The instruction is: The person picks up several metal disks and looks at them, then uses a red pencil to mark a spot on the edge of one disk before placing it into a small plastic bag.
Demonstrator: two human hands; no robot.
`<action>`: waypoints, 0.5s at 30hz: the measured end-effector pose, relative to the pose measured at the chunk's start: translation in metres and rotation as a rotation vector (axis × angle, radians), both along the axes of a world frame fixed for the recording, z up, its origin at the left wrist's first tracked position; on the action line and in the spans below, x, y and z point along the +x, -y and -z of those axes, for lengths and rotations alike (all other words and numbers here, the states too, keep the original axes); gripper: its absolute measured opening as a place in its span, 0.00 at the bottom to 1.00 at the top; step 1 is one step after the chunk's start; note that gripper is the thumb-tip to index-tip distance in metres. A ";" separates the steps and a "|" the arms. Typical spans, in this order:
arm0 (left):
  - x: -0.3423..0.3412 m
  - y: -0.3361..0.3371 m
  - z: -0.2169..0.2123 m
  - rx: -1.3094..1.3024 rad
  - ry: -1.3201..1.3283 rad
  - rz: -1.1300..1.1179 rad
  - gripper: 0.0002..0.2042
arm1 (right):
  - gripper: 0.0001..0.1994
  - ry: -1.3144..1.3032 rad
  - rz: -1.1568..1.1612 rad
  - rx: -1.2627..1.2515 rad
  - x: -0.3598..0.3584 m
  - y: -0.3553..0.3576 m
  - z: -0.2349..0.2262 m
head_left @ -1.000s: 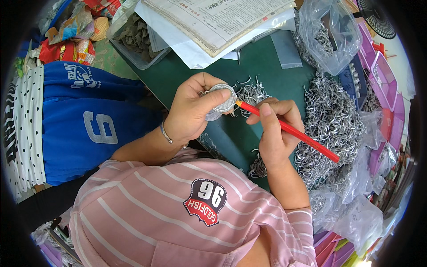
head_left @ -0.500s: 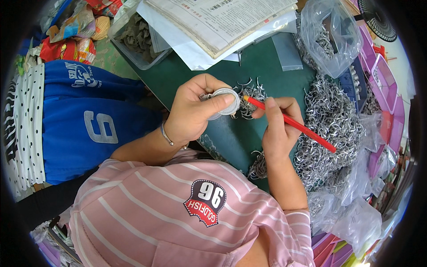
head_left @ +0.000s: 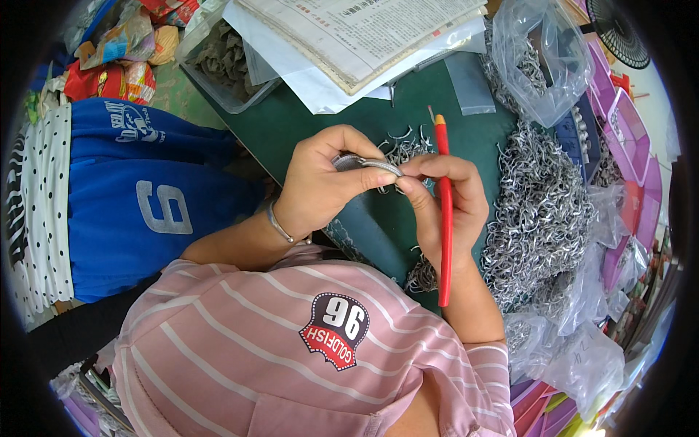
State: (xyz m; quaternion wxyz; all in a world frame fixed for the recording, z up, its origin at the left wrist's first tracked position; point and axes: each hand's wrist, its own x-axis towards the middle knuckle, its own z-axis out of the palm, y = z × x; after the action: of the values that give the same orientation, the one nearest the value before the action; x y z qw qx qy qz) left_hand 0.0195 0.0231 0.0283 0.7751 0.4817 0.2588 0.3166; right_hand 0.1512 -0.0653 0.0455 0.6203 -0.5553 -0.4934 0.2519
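Note:
My left hand [head_left: 329,173] is closed round a silvery, ribbed round piece [head_left: 377,166], now seen nearly edge-on; its exact kind does not show. The thumb lies along it and the fingers curl behind. My right hand [head_left: 450,200] has its thumb and fingertips at the right end of the same piece, close to my left thumb. Between the right fingers stands a long red pencil-like stick [head_left: 445,240] with a pale yellowish tip pointing away from me. Just beyond my hands lies a small heap of curved silver pieces [head_left: 409,148] on the dark green table [head_left: 313,116].
A large pile of curved silver pieces [head_left: 539,218] covers the right side. Plastic bags [head_left: 575,364] lie around it, and purple trays [head_left: 628,138] line the far right. A newspaper [head_left: 364,36] on white sheets and a clear tub [head_left: 233,69] of greyish material sit at the back.
The red stick has swung from slanting toward the lower right to nearly upright. My right fingertips have come left onto the round piece, which has turned from face-on to edge-on.

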 end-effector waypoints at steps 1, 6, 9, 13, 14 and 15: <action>0.001 0.000 -0.002 -0.054 -0.027 0.009 0.08 | 0.11 0.026 0.017 0.055 0.001 0.000 0.001; -0.001 -0.001 0.001 -0.206 0.039 0.110 0.11 | 0.11 0.093 0.087 0.165 0.006 0.003 -0.001; -0.002 -0.002 0.005 -0.123 0.050 0.135 0.11 | 0.13 -0.218 0.089 0.044 0.005 0.004 -0.001; 0.001 0.000 -0.002 -0.230 0.123 0.093 0.09 | 0.12 -0.526 0.036 -0.105 0.009 0.006 -0.004; 0.002 0.001 -0.002 -0.246 0.159 0.102 0.09 | 0.11 -0.608 0.021 -0.139 0.010 0.006 -0.004; 0.003 0.002 -0.001 -0.263 0.195 0.110 0.09 | 0.11 -0.682 0.017 -0.171 0.011 0.006 -0.004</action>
State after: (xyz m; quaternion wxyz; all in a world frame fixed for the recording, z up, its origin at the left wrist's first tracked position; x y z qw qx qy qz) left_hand 0.0221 0.0211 0.0296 0.8690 0.3565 0.1951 0.2823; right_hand 0.1621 -0.0710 0.0492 0.7028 -0.4930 -0.2303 0.4583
